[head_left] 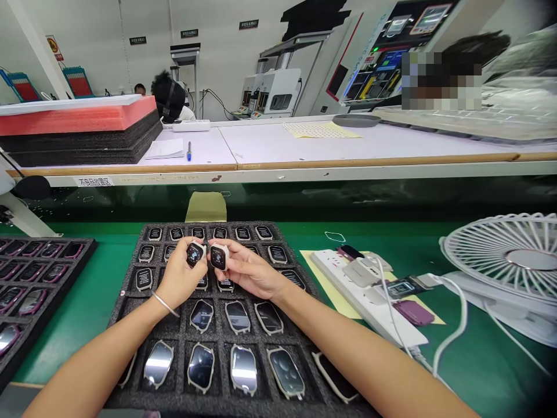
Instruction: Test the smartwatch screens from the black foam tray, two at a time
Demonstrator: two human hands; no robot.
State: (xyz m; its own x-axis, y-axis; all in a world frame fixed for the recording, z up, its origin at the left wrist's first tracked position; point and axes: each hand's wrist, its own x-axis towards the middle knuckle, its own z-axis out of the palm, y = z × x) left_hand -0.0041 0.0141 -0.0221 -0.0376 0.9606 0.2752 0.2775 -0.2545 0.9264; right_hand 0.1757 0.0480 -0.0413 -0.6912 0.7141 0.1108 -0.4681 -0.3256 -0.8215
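My left hand point(183, 273) is closed around a smartwatch body point(195, 253) whose dark screen is lit with a small graphic. Close beside it, my right hand point(246, 268) grips a second smartwatch body point(218, 257) between thumb and fingers, its screen lit in a similar way. Both watches are strapless with pale frames, held side by side above a black foam tray point(220, 403). Rows of similar watch bodies lie in the tray's pockets, such as a watch body point(201, 367) near the front. Several in the back rows show lit text. My hands and forearms hide some pockets.
On the left is another foam tray point(82, 273) of purple-framed watches. To the right stand a white power strip point(387, 322) with cables and a white fan point(505, 255). A raised shelf point(270, 148) crosses behind, with stacked foam point(78, 130). A person point(167, 96) sits beyond.
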